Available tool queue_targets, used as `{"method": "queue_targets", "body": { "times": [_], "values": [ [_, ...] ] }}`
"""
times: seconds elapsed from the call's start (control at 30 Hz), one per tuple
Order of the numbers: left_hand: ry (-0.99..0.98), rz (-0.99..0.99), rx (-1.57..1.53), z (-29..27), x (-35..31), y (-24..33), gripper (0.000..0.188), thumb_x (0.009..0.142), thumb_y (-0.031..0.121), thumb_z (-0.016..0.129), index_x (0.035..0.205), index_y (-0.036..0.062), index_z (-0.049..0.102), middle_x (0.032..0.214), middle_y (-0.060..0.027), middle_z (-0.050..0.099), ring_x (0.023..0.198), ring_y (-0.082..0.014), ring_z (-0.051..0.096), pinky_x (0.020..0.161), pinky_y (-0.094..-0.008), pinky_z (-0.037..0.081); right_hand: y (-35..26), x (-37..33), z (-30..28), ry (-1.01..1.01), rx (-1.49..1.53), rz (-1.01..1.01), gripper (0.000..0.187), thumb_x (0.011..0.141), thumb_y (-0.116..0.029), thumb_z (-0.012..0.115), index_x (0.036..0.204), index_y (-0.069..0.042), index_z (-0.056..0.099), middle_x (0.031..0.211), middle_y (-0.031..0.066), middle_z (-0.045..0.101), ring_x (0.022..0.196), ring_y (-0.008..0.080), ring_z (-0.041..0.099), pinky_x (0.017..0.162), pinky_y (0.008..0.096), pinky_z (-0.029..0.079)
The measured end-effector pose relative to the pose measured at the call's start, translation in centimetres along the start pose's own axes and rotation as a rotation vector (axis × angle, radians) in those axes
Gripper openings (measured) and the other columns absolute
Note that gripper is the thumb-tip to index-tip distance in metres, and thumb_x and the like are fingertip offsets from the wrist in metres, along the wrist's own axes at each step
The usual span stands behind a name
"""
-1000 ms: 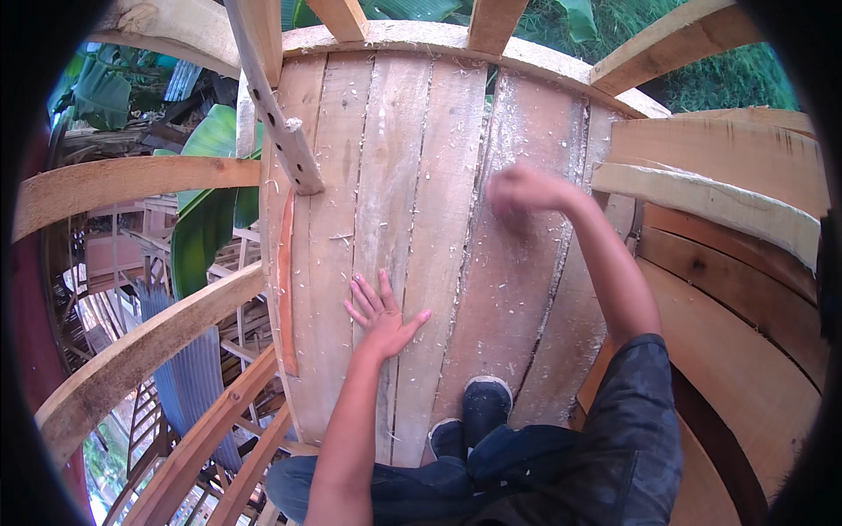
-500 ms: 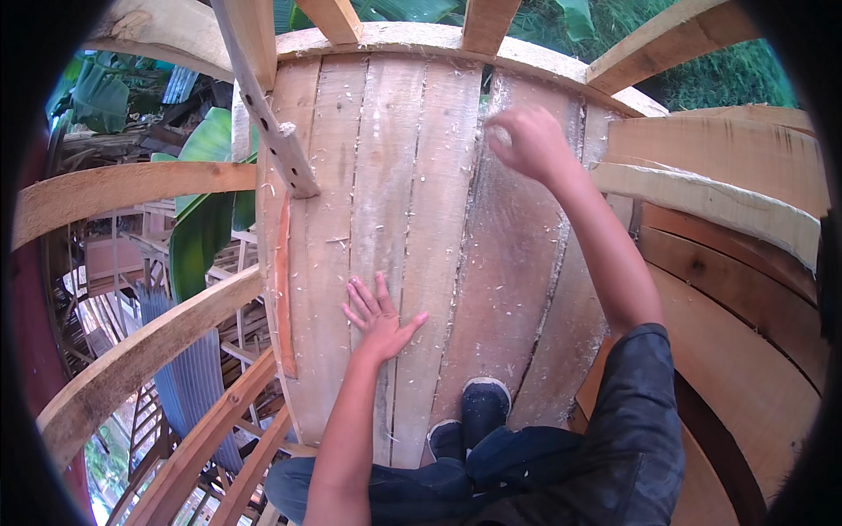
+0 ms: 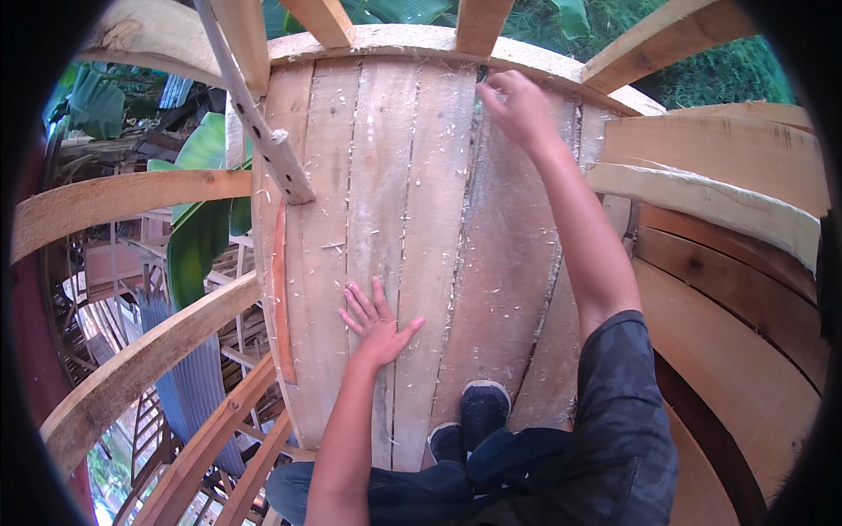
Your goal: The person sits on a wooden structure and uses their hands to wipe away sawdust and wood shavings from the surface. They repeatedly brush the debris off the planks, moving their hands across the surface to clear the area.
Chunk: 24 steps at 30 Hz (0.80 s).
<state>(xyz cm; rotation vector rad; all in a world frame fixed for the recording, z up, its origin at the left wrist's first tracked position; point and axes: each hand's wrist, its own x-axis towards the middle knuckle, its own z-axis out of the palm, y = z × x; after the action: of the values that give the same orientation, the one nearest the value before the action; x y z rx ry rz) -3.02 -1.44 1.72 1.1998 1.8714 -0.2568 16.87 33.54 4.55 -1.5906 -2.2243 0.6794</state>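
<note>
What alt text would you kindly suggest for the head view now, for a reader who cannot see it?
A person's left hand lies spread on wooden planks strewn with pale shavings, while the right hand is outstretched near the far beam. A wooden pole with holes slants at left; green leaves show outside.

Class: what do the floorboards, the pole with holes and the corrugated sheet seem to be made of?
Floorboards: bare wood, apparently unvarnished; grain shows.
Pole with holes: probably wood, smooth-looking; a knot-like stub juts out.
Corrugated sheet: likely metal, dull grey-blue; ridges suggest it, though plastic is possible.
</note>
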Motion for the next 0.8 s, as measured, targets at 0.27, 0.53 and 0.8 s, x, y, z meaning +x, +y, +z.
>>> {"method": "queue_targets", "body": {
  "times": [0.27,0.53,0.8],
  "values": [
    [-0.043,-0.008,0.005,-0.7,0.1,1.1,0.117,0.079,0.066,0.055,0.144,0.0041,-0.021,0.141,-0.0332,-0.034,0.131,-0.0432,-0.036,0.099,-0.0620,-0.021,0.9,-2.2,4.2,-0.079,-0.239,-0.069,0.075,0.095,-0.055,0.031,0.145,0.000,0.021,0.152,0.0171,0.019,0.143,0.0258,0.012,0.116,0.0408,0.009],
    [0.009,0.016,0.006,-0.2,0.0,0.6,0.117,0.078,0.068,0.055,0.145,0.0054,-0.019,0.142,-0.0335,-0.031,0.131,-0.0435,-0.035,0.100,-0.0617,-0.021,-0.8,-3.4,5.4,0.008,-0.220,-0.058,0.075,0.096,-0.053,0.030,0.145,0.001,0.017,0.153,0.0171,0.012,0.144,0.0247,0.008,0.116,0.0407,0.006],
    [-0.010,0.014,-0.017,-0.4,0.0,0.7,0.117,0.079,0.065,0.057,0.145,0.0055,-0.020,0.142,-0.0330,-0.033,0.131,-0.0434,-0.035,0.099,-0.0613,-0.022,-0.4,-4.0,6.2,-0.005,-0.216,0.036,0.074,0.096,-0.051,0.033,0.145,0.003,0.019,0.152,0.0203,0.015,0.143,0.0284,0.010,0.116,0.0433,0.007]
  ]
}}
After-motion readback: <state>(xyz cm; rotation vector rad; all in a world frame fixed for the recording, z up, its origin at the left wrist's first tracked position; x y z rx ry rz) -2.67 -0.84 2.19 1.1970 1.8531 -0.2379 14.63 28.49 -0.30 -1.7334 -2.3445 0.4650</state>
